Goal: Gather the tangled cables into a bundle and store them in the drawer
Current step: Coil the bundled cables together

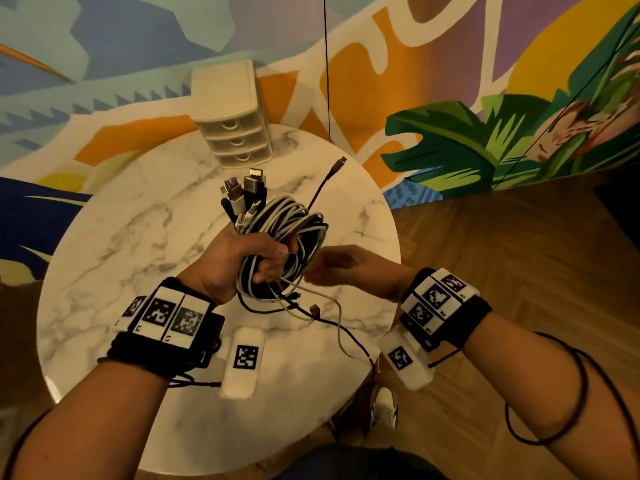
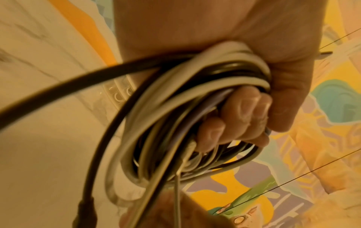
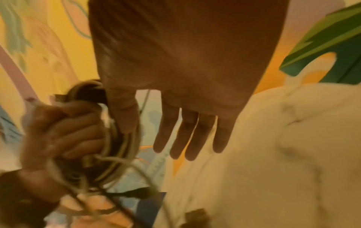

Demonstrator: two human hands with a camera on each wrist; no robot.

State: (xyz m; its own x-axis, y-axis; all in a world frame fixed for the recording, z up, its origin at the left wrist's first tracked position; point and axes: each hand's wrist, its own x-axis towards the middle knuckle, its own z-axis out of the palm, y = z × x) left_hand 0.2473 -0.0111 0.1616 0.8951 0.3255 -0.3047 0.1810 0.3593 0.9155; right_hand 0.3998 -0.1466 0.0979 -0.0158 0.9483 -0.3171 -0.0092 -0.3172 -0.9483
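Above the round marble table (image 1: 114, 237), the left hand (image 1: 239, 258) has its fingers (image 2: 244, 108) curled tight round a coiled bundle of black and white cables (image 1: 291, 233); connector plugs stick up from the fist and loose ends dangle toward the tabletop. Just right of the bundle, the right hand (image 1: 349, 268) hovers with fingers (image 3: 195, 138) straight and spread, holding nothing. At the table's far edge stands a small white drawer unit (image 1: 232, 116), its three drawers closed. No readable writing shows; only square coded markers on the wristbands (image 1: 436, 299).
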